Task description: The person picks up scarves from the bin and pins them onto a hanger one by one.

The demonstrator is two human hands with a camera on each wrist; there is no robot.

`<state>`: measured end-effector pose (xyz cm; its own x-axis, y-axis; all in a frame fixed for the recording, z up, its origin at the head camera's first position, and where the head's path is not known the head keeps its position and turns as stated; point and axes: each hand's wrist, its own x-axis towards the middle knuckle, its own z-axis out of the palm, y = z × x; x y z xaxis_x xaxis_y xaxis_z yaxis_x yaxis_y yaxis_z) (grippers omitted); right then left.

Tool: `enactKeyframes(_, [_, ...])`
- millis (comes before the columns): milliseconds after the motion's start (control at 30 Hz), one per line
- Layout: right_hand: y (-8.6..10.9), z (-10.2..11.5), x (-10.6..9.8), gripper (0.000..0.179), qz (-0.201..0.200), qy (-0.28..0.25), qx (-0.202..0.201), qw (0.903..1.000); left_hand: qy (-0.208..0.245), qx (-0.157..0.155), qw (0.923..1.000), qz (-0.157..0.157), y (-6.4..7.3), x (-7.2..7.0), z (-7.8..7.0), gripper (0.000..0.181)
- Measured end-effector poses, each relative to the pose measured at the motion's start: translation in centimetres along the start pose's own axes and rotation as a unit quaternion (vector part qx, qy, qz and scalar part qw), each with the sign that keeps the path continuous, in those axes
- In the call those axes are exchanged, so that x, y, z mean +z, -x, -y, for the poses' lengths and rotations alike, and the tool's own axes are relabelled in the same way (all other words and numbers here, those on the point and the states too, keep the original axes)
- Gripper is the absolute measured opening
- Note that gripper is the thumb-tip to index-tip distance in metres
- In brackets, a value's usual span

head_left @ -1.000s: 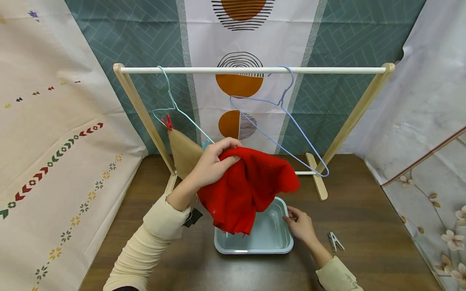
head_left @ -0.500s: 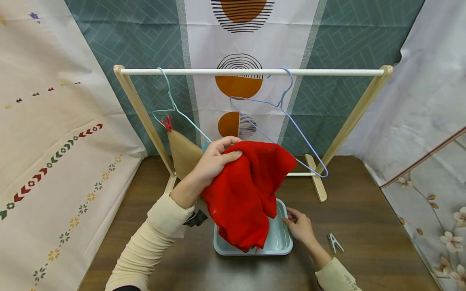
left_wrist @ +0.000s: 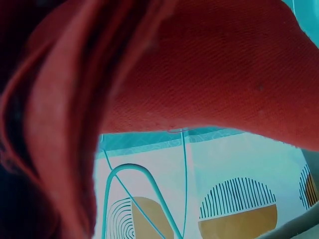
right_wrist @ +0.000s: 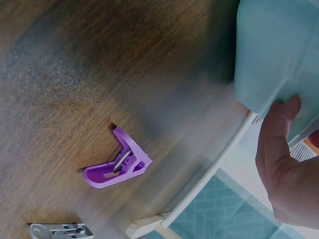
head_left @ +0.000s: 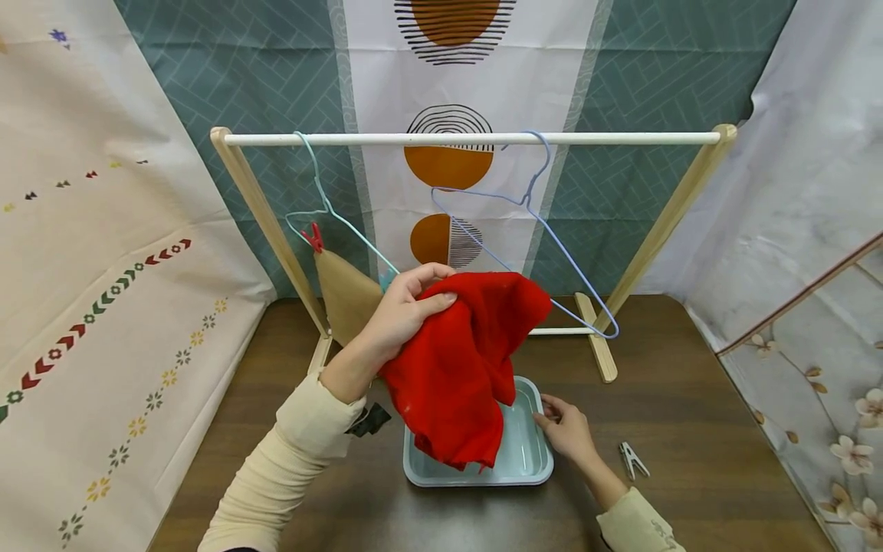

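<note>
My left hand (head_left: 407, 307) grips a red cloth (head_left: 455, 383) by its upper left part and holds it up over a pale blue plastic basin (head_left: 476, 481). The cloth hangs in loose folds and covers part of the basin. In the left wrist view, the red cloth (left_wrist: 214, 74) fills most of the picture and hides the fingers. My right hand (head_left: 569, 431) holds the basin's right rim between thumb and fingers. In the right wrist view, the fingers of that hand (right_wrist: 286, 159) lie against the outer wall of the basin (right_wrist: 271, 55).
Behind stands a drying rack with a white bar (head_left: 386, 139). A mint hanger (head_left: 327, 203) carries a tan cloth (head_left: 345, 295), clipped by a red clothespin (head_left: 313, 238). A blue hanger (head_left: 552, 230) hangs to the right. A white clothespin (head_left: 631, 461) and a purple clothespin (right_wrist: 122, 162) lie on the table.
The red cloth's flared right part has dropped and drawn in to the left. Its lower edge hangs lower over the basin. The right hand has stayed at the rim.
</note>
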<state>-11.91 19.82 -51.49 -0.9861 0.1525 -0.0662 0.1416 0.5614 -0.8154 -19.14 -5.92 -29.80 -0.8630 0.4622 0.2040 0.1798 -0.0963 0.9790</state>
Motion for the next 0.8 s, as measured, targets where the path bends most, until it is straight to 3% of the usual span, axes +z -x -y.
enactKeyframes(300, [0.1,-0.2,-0.4,0.032,0.003,0.001,-0.010,0.9999,-0.006,0.001,1.0000,-0.006,0.6,0.0,0.5,0.023])
enactKeyframes(600, [0.2,1.0,-2.1,0.041,0.012,-0.079,0.020,0.9966,-0.013,0.017,0.9998,-0.005,0.9,0.1,0.6,0.021])
enactKeyframes(800, [0.2,2.0,-3.6,0.041,0.008,-0.076,-0.002,0.9971,-0.013,0.015,0.9997,-0.010,1.0,0.0,0.8,0.022])
